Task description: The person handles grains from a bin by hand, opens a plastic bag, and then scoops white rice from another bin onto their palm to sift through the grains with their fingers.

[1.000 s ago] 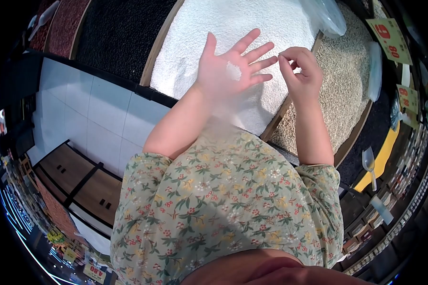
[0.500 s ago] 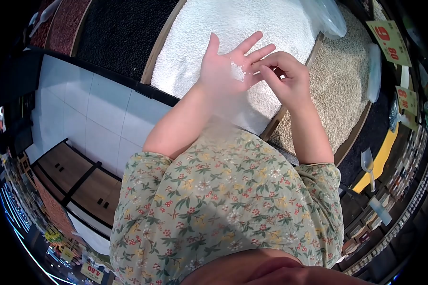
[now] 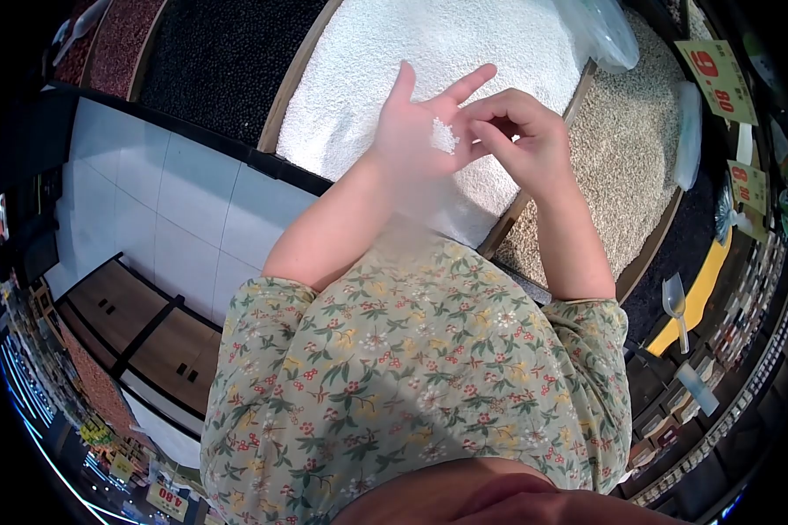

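Observation:
My left hand (image 3: 420, 136) is held palm up over a bin of white grains (image 3: 359, 87), its thumb and a finger stretched out and spread. A small heap of white grains (image 3: 444, 135) rests on its palm. From the right, my right hand (image 3: 530, 144) reaches across to the left fingers, with thumb and forefinger pinched close beside the heap. What is between its fingertips, if anything, is too small to tell. Part of the left fingers is hidden behind the right hand. A blur covers the heel of the left palm and the wrist.
Right of the white grains, past a wooden divider (image 3: 508, 229), is a bin of beige grains (image 3: 626, 157). Black beans (image 3: 219, 66) fill the bin at left. A plastic bag (image 3: 606, 39) lies at the top; a clear scoop (image 3: 675, 302) and price signs (image 3: 718, 80) are at right.
My right hand has moved left, from beside the left fingertips to over the left fingers near the palm. My left hand has shifted slightly right, and the grains on its palm look more gathered than half a second ago.

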Action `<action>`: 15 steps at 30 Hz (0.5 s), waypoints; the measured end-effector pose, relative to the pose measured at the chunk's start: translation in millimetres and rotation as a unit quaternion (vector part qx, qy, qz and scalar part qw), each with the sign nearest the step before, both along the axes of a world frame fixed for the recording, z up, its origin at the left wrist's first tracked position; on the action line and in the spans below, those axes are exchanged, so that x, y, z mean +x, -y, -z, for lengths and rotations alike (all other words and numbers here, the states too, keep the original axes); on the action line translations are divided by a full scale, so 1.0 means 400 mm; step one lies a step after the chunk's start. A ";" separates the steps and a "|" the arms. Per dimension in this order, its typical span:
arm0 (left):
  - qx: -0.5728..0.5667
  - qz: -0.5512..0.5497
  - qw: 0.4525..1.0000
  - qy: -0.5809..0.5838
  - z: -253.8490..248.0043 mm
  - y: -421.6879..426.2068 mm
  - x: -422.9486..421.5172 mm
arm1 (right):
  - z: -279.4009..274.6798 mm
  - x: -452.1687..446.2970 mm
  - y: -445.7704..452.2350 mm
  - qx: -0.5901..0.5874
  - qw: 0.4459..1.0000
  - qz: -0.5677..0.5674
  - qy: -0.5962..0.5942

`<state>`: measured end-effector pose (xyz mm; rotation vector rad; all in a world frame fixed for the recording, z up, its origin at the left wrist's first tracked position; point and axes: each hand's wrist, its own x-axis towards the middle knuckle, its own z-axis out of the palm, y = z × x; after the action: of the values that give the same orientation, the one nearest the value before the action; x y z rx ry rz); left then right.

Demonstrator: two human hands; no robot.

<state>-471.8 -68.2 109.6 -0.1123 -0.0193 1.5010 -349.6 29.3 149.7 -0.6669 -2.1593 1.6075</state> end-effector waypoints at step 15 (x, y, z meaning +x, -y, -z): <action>0.008 0.015 0.998 -0.066 0.016 -0.006 0.006 | -0.017 -0.015 -0.005 0.432 0.893 -0.127 0.020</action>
<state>-469.3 -65.7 103.4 -0.0012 0.0756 1.4748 -355.6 31.1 156.6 -0.1315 -2.7243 0.5565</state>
